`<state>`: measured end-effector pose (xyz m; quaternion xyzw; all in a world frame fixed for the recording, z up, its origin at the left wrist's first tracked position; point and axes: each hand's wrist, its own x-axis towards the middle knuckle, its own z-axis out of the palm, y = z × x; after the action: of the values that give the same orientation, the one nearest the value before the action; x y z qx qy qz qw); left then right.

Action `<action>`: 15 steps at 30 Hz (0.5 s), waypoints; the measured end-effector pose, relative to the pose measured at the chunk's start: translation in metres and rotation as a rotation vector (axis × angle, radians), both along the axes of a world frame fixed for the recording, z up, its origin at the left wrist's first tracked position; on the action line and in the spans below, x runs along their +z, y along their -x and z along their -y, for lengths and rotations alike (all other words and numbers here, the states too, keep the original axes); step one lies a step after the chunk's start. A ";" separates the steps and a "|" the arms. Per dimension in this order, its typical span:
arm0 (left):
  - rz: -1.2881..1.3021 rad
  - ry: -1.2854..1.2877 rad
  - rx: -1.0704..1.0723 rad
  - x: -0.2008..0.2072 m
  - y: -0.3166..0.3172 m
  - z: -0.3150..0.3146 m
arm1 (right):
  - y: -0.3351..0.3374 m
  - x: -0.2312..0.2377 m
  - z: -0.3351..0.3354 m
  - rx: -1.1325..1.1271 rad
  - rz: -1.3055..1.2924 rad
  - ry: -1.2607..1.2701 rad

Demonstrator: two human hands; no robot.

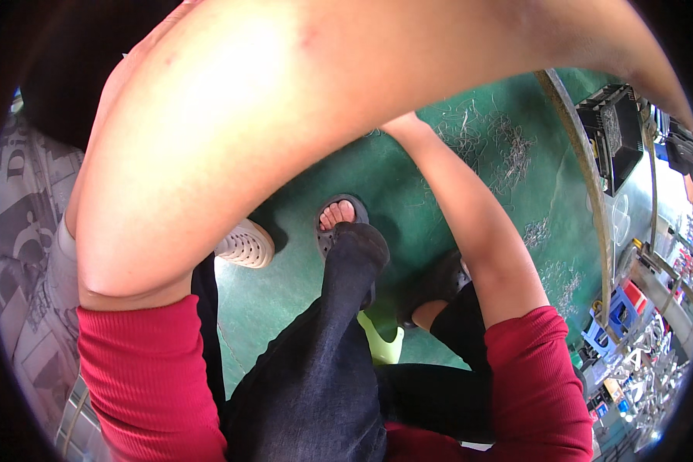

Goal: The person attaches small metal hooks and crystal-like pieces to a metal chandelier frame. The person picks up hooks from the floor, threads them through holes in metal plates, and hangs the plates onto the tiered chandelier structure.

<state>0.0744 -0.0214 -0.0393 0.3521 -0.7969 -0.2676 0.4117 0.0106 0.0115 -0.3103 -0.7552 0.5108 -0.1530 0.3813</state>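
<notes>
My bare left forearm spans the top of the view, very close, from a red sleeve at lower left toward the upper right. My left hand lies outside the picture. From the right, my other forearm reaches forward and inward. Only the edge of my right hand shows beneath the left forearm; its fingers and anything in them are hidden. Below the hands is the green floor, with a tangle of thin metal-looking scraps just right of my right hand.
Another person's arm and white shoe are at the left. A foot in a grey clog is mid-view, beside a lime-green plastic piece. At right stand a curved bar, a black crate, blue bins and heaped metal parts.
</notes>
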 end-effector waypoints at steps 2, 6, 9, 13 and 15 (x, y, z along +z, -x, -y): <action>0.020 -0.028 0.009 -0.007 -0.011 -0.005 | 0.003 0.000 0.007 -0.026 0.005 -0.087; 0.064 -0.043 0.030 -0.003 -0.031 -0.023 | 0.001 -0.002 0.024 -0.092 0.059 -0.060; 0.065 -0.058 0.042 -0.012 -0.036 -0.026 | -0.001 -0.009 0.017 -0.090 -0.074 0.156; 0.061 -0.064 0.038 -0.015 -0.038 -0.027 | -0.009 -0.026 -0.007 -0.060 -0.248 0.411; 0.058 -0.065 0.044 -0.017 -0.037 -0.026 | -0.022 -0.035 -0.016 0.000 -0.292 0.369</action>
<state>0.1117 0.0043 -0.0567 0.3902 -0.7913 -0.2739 0.3828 0.0325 0.0277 -0.3455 -0.8262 0.5239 -0.1330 0.1589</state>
